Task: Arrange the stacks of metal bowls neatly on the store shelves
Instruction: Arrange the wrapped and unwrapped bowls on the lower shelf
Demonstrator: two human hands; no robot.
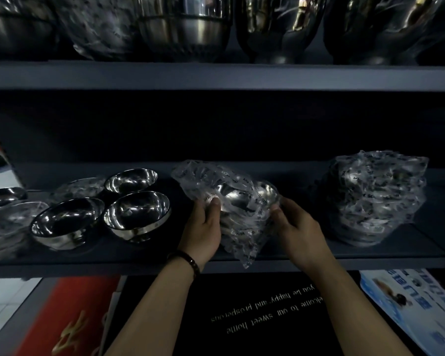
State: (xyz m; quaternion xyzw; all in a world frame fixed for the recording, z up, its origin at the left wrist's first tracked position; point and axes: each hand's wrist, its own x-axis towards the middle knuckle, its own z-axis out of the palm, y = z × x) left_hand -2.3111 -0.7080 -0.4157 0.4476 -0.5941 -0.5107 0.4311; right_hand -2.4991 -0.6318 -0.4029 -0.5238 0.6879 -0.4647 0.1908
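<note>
Slippage is risked: the wrapped bowl stack (pixel 235 199), at the shelf's (pixel 88 265) front edge, is gripped by the left hand (pixel 203 224) and right hand (pixel 298 227) through loose plastic (pixel 244 249) (slick film) and could be tipped off.

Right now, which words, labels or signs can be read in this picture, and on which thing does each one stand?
"elcome to our sweet home": black doormat, upside down, start hidden.
"you be happy and prosperous": same doormat, upside down.
Print on the wrapped bowl stack: too blurred.
Blue poster: too blurred.
Red mat, gold sign: unreadable.
</note>
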